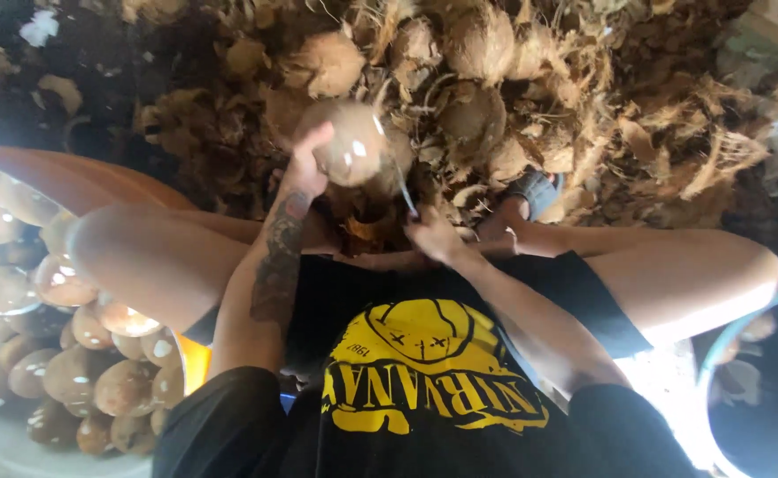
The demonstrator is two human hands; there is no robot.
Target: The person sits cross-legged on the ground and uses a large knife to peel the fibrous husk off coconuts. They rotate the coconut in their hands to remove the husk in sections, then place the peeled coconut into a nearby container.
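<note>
Round brown husked coconut (351,142) gripped in left hand (305,173), fingers wrapped around its near side, above lap; right hand (433,235) just below-right, closed on thin blade (404,196) angled toward nut; husk pile (584,97) beyond.

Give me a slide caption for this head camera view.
Left hand holds a coconut; right hand grips a blade over husks.

Coconut-husking work spot: husk heap (637,106), basin of peeled coconuts (61,354).
</note>
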